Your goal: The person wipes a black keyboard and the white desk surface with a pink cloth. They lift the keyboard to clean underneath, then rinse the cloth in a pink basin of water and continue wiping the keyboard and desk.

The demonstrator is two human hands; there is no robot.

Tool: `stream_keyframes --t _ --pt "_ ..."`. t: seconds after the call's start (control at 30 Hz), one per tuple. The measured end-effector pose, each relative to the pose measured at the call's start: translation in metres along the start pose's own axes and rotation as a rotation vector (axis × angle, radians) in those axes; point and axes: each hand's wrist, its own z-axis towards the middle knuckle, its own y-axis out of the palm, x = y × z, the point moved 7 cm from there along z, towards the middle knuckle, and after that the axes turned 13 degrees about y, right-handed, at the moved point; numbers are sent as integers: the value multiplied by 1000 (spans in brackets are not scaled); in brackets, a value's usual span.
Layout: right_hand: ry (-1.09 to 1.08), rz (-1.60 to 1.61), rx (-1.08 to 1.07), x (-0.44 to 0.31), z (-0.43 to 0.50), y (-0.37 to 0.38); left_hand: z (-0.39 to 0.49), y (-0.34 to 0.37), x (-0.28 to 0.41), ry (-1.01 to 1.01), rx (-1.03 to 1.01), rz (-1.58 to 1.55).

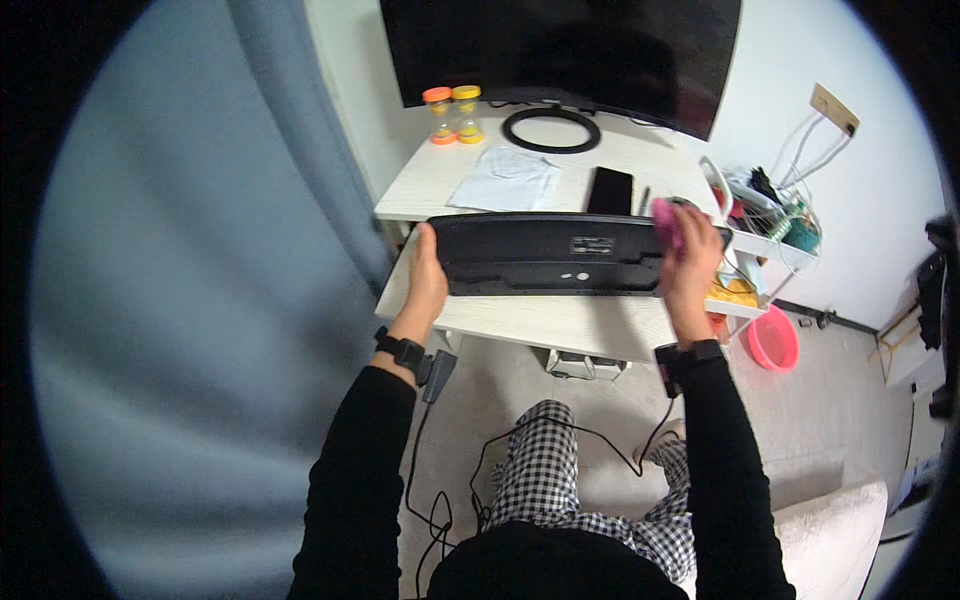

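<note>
A black keyboard (517,247) is tilted up with its underside towards me, showing a label and a pale round spot. My left hand (427,281) grips its left end, thumb along the edge. In my right hand (694,259) is a pink cloth or sponge (665,225), blurred, against the keyboard's right end. Whether these fingers also hold the keyboard is hidden. Beneath and in front of it lies the white pull-out shelf (555,319) of the desk.
On the white desk (420,187) are white paper (506,180), a black phone (610,191), two sand timers (454,116) and a monitor (562,52). A cluttered cart (780,244) and a pink basin (774,339) stand right. Cables (592,431) hang from my wrist devices; a curtain (187,300) hangs left.
</note>
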Motion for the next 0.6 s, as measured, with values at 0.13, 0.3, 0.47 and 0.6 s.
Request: stream_keyframes --t 0.13,0.3,0.47,0.6 --pt "-131 208 -179 -125 -40 57 -1 8 10 -6 22 -150" --pt "-277 413 -366 -240 -65 102 2 5 5 -112 78 -382" --pt "-539 326 -349 -247 -100 104 1 0 7 -128 -19 -539" --pt "-577 204 -704 -228 -130 121 0 6 9 -138 -120 -596"
